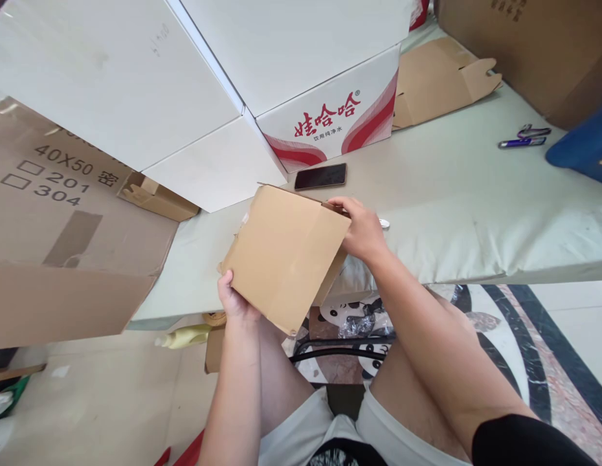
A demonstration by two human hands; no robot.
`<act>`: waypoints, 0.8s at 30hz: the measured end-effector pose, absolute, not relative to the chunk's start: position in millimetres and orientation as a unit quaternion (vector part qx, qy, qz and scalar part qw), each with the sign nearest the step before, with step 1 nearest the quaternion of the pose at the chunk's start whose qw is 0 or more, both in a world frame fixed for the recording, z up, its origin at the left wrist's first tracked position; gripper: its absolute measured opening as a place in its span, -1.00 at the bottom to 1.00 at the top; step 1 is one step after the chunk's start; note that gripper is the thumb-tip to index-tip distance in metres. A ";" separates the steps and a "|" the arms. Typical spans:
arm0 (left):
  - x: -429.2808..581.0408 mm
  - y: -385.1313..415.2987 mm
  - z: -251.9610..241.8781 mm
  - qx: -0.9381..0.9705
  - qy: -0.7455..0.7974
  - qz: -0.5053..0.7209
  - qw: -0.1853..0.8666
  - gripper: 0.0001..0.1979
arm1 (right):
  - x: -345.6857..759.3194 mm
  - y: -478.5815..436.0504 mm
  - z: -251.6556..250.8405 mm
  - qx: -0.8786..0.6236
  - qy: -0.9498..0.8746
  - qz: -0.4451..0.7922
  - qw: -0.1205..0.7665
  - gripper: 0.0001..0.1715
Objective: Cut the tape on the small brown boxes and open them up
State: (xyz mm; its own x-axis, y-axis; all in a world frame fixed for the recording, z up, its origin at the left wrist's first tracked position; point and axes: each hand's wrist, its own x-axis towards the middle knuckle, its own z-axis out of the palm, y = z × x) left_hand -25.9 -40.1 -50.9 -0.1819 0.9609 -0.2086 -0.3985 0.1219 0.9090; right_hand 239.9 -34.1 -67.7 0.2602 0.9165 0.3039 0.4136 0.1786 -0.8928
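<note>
A brown cardboard box (289,249) is held tilted above my lap and the front edge of the cloth-covered bench. My left hand (235,299) grips its lower left corner, thumb on the near face and the other fingers hidden behind. At the upper right edge my right hand (362,228) is closed on the cardboard, its fingertips reaching over the rim. A black phone (321,177) lies flat on the bench just beyond the box. Partly behind my right wrist is a small white object (384,224) whose kind I cannot make out.
White cartons (330,123), one with red printing, are stacked at the back. Large brown cartons stand left (63,226) and right (538,52). Flattened cardboard (441,81), pens (522,142) and a blue object (582,152) rest on the bench (480,194). A yellowish bottle (187,336) is below.
</note>
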 end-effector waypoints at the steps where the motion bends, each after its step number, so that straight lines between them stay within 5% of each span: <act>1: -25.6 -40.6 -50.6 0.291 0.482 0.597 0.572 -0.46 | 239.7 -33.8 -67.2 -0.584 -0.555 0.236 0.544 -0.57; 10: -47.1 -35.2 -49.3 0.287 0.493 0.627 0.530 -0.55 | 252.1 -35.4 -55.2 -0.599 -0.371 0.162 0.691 -0.76; 14: -39.1 -31.6 -51.1 0.269 0.462 0.663 0.524 -0.56 | 237.0 -42.1 -50.6 -0.567 -0.519 0.186 0.612 -0.79; 20: -17.4 -26.0 -56.2 0.289 0.417 0.684 0.525 -0.51 | 195.2 -54.9 -53.0 -0.468 -0.779 0.196 0.368 -0.72; 24: -8.8 -27.0 -58.9 0.290 0.409 0.686 0.527 -0.55 | 187.9 -58.9 -57.2 -0.483 -0.789 0.197 0.325 -0.68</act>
State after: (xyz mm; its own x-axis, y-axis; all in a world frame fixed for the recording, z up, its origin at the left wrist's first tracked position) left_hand -8.8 -27.0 -58.9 -0.2763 0.9605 -0.0341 -0.4863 -0.1091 0.8670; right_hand 187.9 -58.9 -57.2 -0.3232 0.8900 0.3217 0.6338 0.4560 -0.6248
